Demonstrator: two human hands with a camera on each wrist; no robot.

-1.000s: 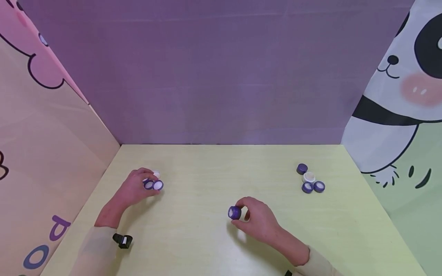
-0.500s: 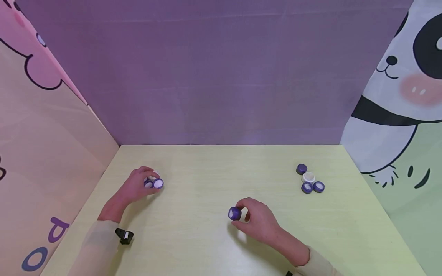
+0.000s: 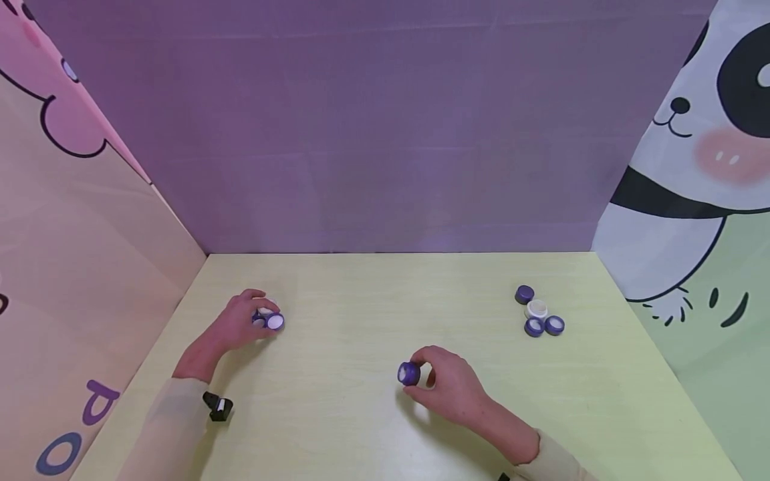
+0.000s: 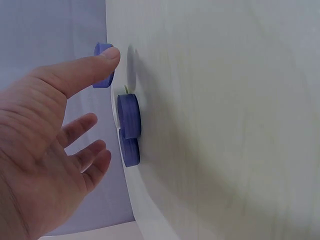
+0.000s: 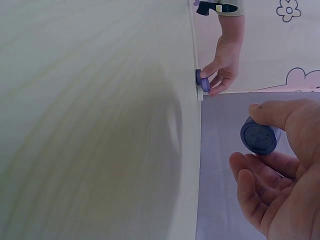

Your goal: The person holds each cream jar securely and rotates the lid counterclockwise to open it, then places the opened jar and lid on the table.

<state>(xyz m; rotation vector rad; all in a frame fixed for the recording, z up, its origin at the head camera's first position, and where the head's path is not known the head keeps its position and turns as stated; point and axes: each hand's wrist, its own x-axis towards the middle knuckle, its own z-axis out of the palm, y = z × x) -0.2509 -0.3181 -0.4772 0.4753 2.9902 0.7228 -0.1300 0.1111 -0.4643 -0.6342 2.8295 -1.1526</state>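
Note:
My left hand [image 3: 237,323] pinches a purple bottle cap [image 4: 104,80] between thumb and fingers, close over the table; its white inside shows in the head view. Right beside it lie other purple caps [image 4: 130,116], with a white cap behind them partly hidden by the fingers. Near the middle front, my right hand [image 3: 448,384] holds a short purple cylinder [image 3: 409,374], which looks like bottle caps stacked together, above the table. One end of it shows light in the head view; the other is a dark embossed disc in the right wrist view.
At the right of the table [image 3: 343,427] sit a dark purple cap [image 3: 525,294], a white cap [image 3: 537,308] and two purple caps [image 3: 534,327] with white insides up. A purple wall [image 3: 385,133] closes the back, and printed panels stand on both sides.
The left hand has shifted slightly, its fingers drawing in around the purple cap. The right hand holds its stack nearly still. The caps at the right have stayed in place.

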